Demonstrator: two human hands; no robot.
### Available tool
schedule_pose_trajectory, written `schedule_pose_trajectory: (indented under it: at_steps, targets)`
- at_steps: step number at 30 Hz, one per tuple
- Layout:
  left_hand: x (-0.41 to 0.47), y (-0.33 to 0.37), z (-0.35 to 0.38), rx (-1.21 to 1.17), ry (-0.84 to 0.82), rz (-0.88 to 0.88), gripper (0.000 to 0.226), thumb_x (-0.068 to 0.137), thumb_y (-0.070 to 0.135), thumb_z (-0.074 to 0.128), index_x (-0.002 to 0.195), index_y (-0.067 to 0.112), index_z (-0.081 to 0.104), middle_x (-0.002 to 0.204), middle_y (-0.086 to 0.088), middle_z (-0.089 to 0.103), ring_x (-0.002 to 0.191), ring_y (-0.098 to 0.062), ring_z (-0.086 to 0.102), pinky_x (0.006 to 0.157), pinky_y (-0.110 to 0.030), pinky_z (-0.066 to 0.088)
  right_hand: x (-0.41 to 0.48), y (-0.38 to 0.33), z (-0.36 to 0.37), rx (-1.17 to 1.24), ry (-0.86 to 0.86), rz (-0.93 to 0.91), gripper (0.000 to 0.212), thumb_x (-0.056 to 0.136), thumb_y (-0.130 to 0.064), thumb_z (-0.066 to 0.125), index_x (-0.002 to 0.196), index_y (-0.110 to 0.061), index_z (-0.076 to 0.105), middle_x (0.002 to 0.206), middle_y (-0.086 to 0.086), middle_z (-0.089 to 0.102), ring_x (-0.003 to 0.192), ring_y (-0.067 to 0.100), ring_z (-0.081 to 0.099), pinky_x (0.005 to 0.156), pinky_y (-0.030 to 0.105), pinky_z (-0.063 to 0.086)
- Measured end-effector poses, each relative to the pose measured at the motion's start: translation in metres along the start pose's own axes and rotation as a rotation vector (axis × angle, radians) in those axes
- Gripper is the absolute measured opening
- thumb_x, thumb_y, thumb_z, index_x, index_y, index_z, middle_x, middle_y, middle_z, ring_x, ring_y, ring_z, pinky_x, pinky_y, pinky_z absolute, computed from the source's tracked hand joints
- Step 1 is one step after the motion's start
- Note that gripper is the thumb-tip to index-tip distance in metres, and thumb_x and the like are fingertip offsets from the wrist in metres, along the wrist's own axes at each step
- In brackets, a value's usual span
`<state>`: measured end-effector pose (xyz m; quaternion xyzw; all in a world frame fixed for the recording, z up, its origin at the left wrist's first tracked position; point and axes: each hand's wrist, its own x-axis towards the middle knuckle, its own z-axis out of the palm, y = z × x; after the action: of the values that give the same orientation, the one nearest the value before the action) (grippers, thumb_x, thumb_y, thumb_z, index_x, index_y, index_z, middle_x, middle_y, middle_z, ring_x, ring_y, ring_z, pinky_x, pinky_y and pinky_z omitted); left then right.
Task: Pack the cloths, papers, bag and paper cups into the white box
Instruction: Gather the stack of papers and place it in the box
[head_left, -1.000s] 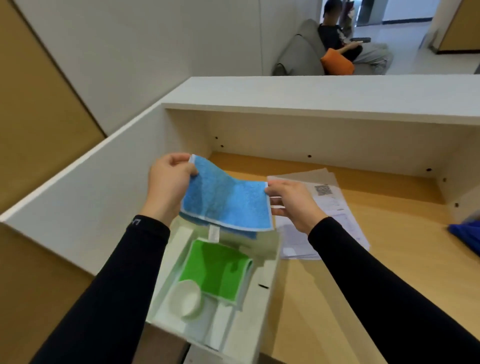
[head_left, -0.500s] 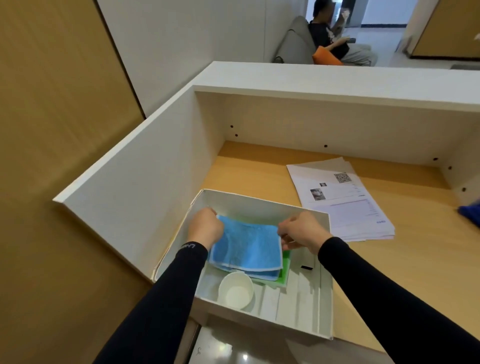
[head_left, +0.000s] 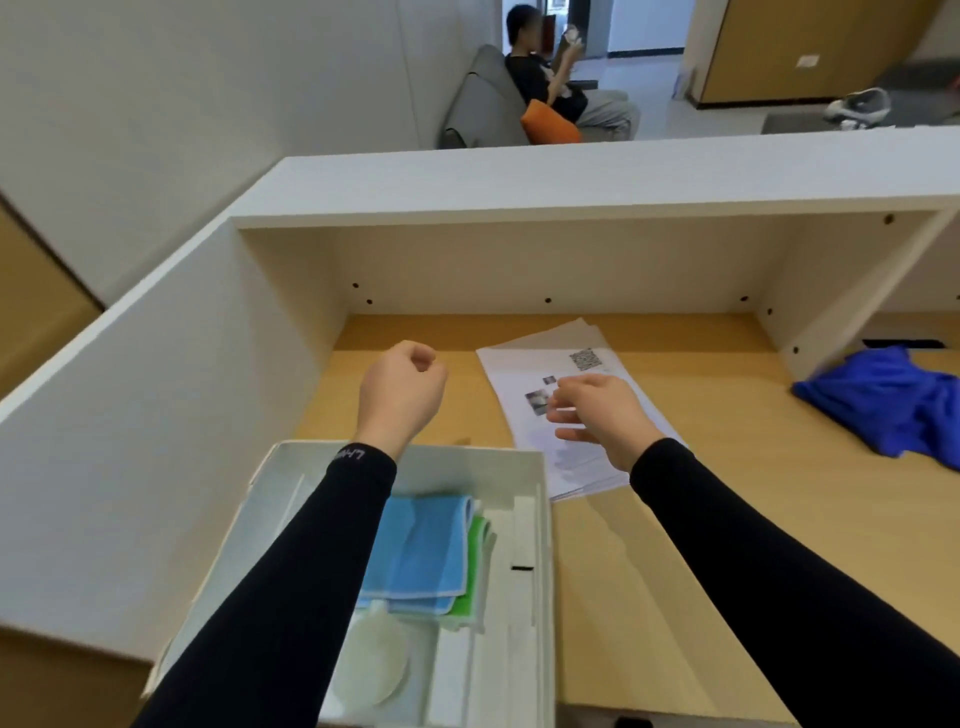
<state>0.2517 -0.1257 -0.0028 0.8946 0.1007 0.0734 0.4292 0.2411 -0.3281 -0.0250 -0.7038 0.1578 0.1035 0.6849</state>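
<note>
The white box (head_left: 540, 525) sits at the desk's near left. Inside it a folded light-blue cloth (head_left: 421, 551) lies on a green cloth (head_left: 475, 566), and a white paper cup (head_left: 371, 660) stands in front of them, partly hidden by my left forearm. A stack of printed papers (head_left: 576, 358) lies on the desk beyond the box. My right hand (head_left: 597, 415) hovers over the papers with fingers apart and holds nothing. My left hand (head_left: 402, 392) is raised above the desk, fingers curled in, empty. A dark blue bag (head_left: 888, 400) lies crumpled at the right.
White desk partitions (head_left: 171, 364) wall the left side and the back, with a shelf board (head_left: 571, 176) above. The wooden desk top (head_left: 701, 519) runs to the right. A person sits on a grey sofa (head_left: 483, 104) far behind.
The blue cloth was lowered into the box onto the green cloth and let go. Both hands have since lifted out and moved forward, the right one over the papers.
</note>
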Motion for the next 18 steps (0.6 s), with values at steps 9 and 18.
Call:
schedule_pose_trajectory:
  at_steps: [9,18]
  targets:
    - [0.036,0.058,0.127,-0.044,-0.282,-0.336,0.006,0.086,0.013,0.054,0.087,0.009,0.049,0.088,-0.01,0.044,0.08,-0.022,0.041,0.071,-0.035,0.034,0.083,0.04,-0.132,-0.042,0.135,0.165,0.036,0.089,-0.013,0.054,0.123,-0.001,0.055,0.109,0.01,0.061,0.099,0.025,0.057,0.082,0.035,0.048]
    - [0.05,0.028,0.209,-0.001,-0.239,-0.729,0.022,0.089,0.014,0.05,0.097,-0.003,0.062,0.099,-0.022,0.065,0.105,-0.041,0.059,0.083,-0.043,0.05,0.135,0.06,-0.158,-0.091,0.0,0.289,0.054,0.092,-0.019,0.051,0.142,-0.006,0.035,0.14,0.011,0.046,0.109,0.021,0.049,0.084,0.029,0.037]
